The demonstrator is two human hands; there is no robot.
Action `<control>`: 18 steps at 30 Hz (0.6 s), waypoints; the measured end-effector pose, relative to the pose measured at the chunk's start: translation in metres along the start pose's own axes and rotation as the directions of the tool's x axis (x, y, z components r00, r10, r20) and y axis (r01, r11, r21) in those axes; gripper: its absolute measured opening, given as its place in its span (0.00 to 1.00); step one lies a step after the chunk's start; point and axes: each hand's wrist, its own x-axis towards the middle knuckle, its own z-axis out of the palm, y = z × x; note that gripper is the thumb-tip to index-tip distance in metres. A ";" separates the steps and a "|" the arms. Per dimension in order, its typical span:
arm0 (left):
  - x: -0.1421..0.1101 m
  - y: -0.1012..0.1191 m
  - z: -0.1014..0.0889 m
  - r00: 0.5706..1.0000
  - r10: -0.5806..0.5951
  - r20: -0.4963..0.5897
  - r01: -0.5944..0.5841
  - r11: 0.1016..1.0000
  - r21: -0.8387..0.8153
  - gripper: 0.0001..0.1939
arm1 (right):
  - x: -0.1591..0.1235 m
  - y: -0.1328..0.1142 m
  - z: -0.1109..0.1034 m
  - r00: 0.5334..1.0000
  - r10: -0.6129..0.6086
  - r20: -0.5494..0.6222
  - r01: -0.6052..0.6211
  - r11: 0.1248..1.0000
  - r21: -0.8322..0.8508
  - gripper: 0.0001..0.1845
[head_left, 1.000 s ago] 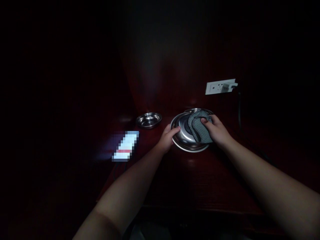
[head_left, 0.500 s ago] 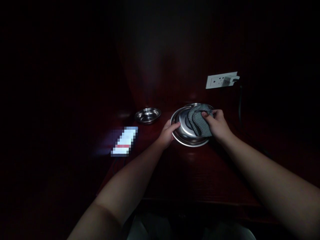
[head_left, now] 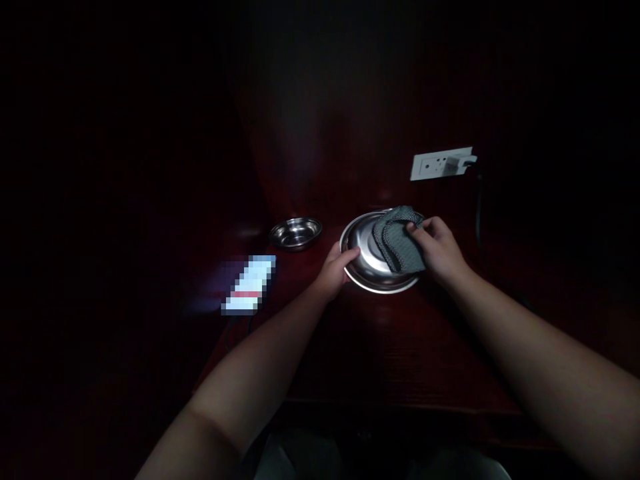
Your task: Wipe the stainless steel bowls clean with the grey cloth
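A shiny round metal plate [head_left: 365, 267] is tilted up above the dark red table. My left hand [head_left: 336, 272] grips its left rim, thumb on the face and the other fingers hidden beneath. My right hand [head_left: 440, 250] is closed on a folded grey-green cloth [head_left: 405, 243], pinched between thumb and fingers. The cloth lies against the right part of the plate and covers it there. To the left, apart from both hands, a small metal bowl [head_left: 296, 233] rests on the table.
Left of my forearm lies a lit phone [head_left: 250, 287], its screen pixelated, with a cable running from it. On the back wall is a white socket panel [head_left: 435, 165] with a plug in it; a dark cord [head_left: 479, 213] hangs below. The table's front edge [head_left: 400, 403] shows near my lap.
My right hand and the cloth have shifted very slightly on the plate. The metal dish rim that showed behind the plate is now nearly hidden. My left hand keeps its hold.
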 end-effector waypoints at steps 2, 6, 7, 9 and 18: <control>0.000 0.000 0.000 1.000 0.010 -0.003 -0.010 1.000 -0.016 0.21 | -0.001 0.000 0.000 0.999 -0.016 0.035 0.015 1.000 0.024 0.19; 0.001 0.001 0.000 1.000 0.014 -0.007 -0.014 1.000 -0.028 0.21 | 0.000 0.004 0.000 0.998 -0.007 0.062 0.007 1.000 0.004 0.20; 0.001 0.001 0.000 1.000 0.015 -0.008 -0.015 0.999 -0.029 0.21 | 0.000 0.006 0.000 0.998 0.000 0.063 0.001 1.000 -0.016 0.21; 0.001 0.001 0.001 1.000 0.019 -0.005 -0.019 0.999 -0.034 0.21 | 0.000 0.008 0.001 0.998 0.008 0.064 -0.005 0.999 -0.053 0.22; 0.001 0.002 0.001 0.999 0.022 0.023 -0.021 0.999 -0.047 0.22 | 0.000 0.011 0.001 1.000 0.009 0.026 -0.006 0.993 -0.115 0.24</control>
